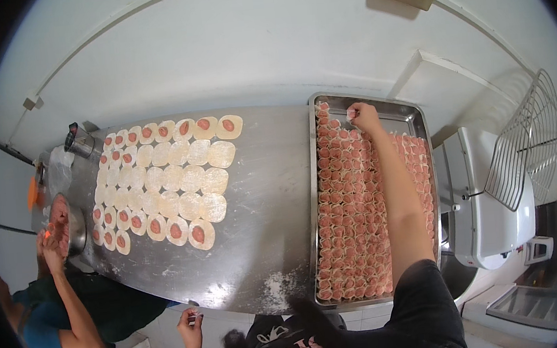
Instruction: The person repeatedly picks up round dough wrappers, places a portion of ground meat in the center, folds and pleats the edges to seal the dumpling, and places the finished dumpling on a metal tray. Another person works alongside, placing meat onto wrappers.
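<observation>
Right hand point(364, 117) is reaching across to the far end of the metal tray point(413, 117), fingers pinching a small folded dumpling point(351, 113) at the top of a row. The dumpling is sitting in the fingertips, just left of the palm, touching the other filled dumplings point(349, 221) packing the tray. Left hand point(190, 325) is hanging low by the near table edge, fingers curled on a small pale bit; can't tell what. Round wrappers point(173, 183) are lying on the steel table point(267, 195); another person's hand point(51, 241) is working at a bowl point(74, 228) on the left
</observation>
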### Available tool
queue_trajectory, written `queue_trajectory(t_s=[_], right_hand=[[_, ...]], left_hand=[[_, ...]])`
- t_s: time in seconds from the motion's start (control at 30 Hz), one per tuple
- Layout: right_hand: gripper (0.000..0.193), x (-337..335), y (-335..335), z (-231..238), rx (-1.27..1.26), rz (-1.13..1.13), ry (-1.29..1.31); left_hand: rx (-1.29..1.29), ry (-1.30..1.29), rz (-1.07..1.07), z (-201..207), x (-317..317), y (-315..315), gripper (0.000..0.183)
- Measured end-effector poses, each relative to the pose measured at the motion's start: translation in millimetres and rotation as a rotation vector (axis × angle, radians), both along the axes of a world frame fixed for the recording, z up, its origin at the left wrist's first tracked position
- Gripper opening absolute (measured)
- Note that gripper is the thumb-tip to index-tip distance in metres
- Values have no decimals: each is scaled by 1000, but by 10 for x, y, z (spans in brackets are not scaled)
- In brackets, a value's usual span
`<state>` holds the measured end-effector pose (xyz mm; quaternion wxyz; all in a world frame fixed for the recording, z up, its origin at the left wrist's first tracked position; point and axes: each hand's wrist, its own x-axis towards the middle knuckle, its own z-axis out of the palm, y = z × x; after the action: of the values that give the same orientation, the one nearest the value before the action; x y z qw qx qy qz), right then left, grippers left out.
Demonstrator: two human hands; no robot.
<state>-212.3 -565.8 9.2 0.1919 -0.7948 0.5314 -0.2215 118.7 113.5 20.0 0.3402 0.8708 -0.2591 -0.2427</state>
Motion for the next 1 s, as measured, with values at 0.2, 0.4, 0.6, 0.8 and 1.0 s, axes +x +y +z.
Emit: queue_trajectory(t_s=[0.2, 0.4, 0.6, 0.8, 1.0], right_hand=[[28, 56, -62, -97, 82, 185, 119], [30, 86, 10, 39, 190, 255, 142], [32, 87, 59, 86, 211, 262, 99], [34, 70, 42, 44, 218, 213, 83], [31, 77, 49, -13, 258, 182, 35]], left_hand=[[21, -1, -34, 61, -367, -330, 16], [19, -25, -131, 183, -493, -750, 16], [6, -16, -147, 220, -562, -832, 18], [-28, -9, -129, 183, -593, -733, 19], [-29, -17, -118, 172, -607, -674, 18]])
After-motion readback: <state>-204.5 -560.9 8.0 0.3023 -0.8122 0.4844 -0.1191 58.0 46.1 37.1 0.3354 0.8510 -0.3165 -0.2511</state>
